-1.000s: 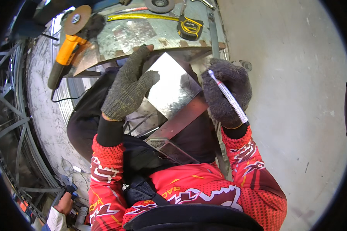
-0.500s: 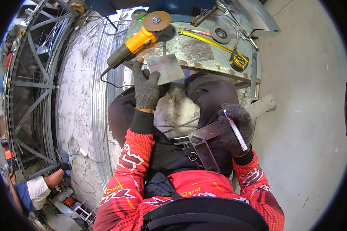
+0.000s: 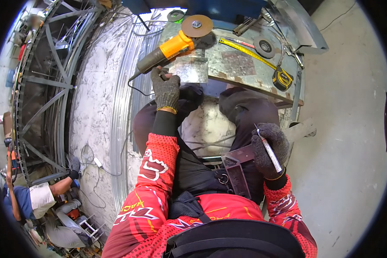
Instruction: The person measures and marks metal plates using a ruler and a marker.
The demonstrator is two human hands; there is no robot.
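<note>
Head view. At 12 o'clock, a thin metal sheet (image 3: 194, 70) is shown over the near edge of the workbench (image 3: 266, 78). It is judged to be light, stiff yet bendable, slippery on its shiny face, not fragile, and possibly sharp along its rim; it is best taken by 2 opposite edges. The gloved left hand (image 3: 165, 91) is placed at the sheet's 8 o'clock side, its fingers bent; whether the sheet is pinched cannot be told. At 4 o'clock, a white marker pen (image 3: 271, 155) is gripped in the gloved right hand (image 3: 281, 144), beneath which the metal square (image 3: 238, 182) is partly hidden. No container is made out near the hands; at 10 o'clock, an open metal frame (image 3: 49, 82) is seen, its contents too dark to name.
</note>
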